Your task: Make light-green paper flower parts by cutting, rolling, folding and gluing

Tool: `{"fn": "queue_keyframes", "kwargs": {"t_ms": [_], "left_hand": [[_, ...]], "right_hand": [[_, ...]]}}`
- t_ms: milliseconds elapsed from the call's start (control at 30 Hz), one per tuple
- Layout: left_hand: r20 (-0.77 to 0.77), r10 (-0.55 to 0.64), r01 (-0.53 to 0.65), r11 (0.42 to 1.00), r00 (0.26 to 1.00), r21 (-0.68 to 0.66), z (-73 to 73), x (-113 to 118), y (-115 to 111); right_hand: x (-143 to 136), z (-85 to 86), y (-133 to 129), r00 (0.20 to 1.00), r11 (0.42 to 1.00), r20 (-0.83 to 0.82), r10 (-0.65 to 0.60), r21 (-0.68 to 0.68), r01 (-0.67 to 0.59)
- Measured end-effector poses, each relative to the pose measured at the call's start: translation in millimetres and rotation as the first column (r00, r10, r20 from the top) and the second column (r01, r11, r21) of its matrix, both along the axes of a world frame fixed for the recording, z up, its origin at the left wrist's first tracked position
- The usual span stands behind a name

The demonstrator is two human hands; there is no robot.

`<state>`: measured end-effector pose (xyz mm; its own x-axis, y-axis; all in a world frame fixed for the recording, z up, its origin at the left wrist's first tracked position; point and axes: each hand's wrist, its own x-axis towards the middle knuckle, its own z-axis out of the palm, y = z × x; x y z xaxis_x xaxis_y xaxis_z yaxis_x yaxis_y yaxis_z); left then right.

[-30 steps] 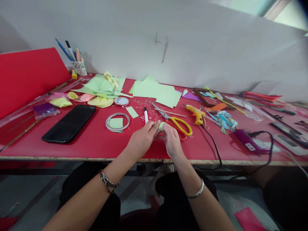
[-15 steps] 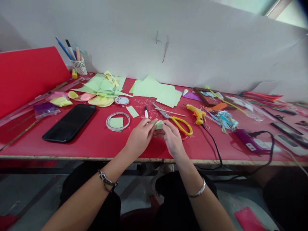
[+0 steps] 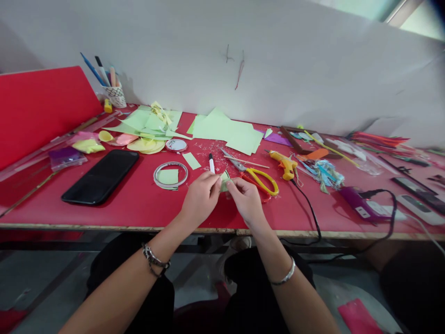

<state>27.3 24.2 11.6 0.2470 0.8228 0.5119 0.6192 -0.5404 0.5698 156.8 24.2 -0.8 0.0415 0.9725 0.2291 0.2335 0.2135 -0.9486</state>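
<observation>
Between my two hands is a small green paper piece (image 3: 225,180), with a dark edge along its top. My left hand (image 3: 201,197) pinches its left side, and my right hand (image 3: 246,200) pinches its right side, thumb on top. Just beyond my left fingers lies a white marker with a black cap (image 3: 212,163). Yellow-and-red-handled scissors (image 3: 262,181) rest beside my right hand, near a thin wooden stick (image 3: 247,162). To the left, a tape roll (image 3: 155,175) surrounds a green paper square (image 3: 168,177); a small green rectangle (image 3: 192,161) lies nearby.
A black phone (image 3: 100,177) lies left on the red table (image 3: 139,216). Green sheets (image 3: 225,130) spread at the back. Rightward are a yellow glue gun (image 3: 285,165) with a cord, tassels (image 3: 327,174) and a purple power box (image 3: 361,204). A pen cup (image 3: 116,96) stands back left.
The green paper between my hands has been turned and now stands more upright, its dark edge showing. My fingers have shifted slightly around it.
</observation>
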Motion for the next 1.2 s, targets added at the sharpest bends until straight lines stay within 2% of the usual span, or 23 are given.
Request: {"fn": "queue_keyframes", "kwargs": {"t_ms": [233, 567, 733, 900, 1033, 1100, 1200], "left_hand": [[-0.185, 0.031, -0.023, 0.999, 0.982, 0.046, -4.8, 4.0, -4.4], [-0.422, 0.068, -0.006, 0.989, 0.904, 0.146, -8.6, 5.5, -5.1], [-0.478, 0.088, -0.010, 0.987, 0.874, 0.163, -8.5, 6.1, -5.3], [-0.540, 0.111, -0.020, 0.985, 0.834, 0.172, -8.2, 5.4, -5.4], [-0.502, 0.070, -0.012, 0.993, 0.862, 0.117, -8.6, 5.1, -4.1], [-0.397, 0.008, 0.019, 0.998, 0.918, 0.064, -7.0, 4.1, -2.9], [-0.161, -0.103, 0.105, 0.994, 0.981, 0.004, -1.1, -0.5, -0.3]], "right_hand": [[1.1, -1.5, 1.2, 0.999, 0.999, -0.023, -0.036, -0.021, 0.036], [-0.7, -0.4, -0.2, 0.988, 0.993, -0.150, -0.044, -0.119, 0.026], [-3.4, -2.0, 0.2, 0.953, 0.988, -0.303, -0.025, -0.153, -0.023], [-5.7, -2.1, 0.9, 0.897, 0.975, -0.436, -0.067, -0.220, -0.034], [-5.3, -0.3, -0.1, 0.916, 0.977, -0.400, -0.012, -0.199, -0.074], [-4.2, 0.3, -0.3, 0.934, 0.983, -0.357, 0.008, -0.171, -0.074], [-1.2, 0.6, 0.4, 0.945, 0.986, -0.325, 0.020, -0.149, -0.072]]}}
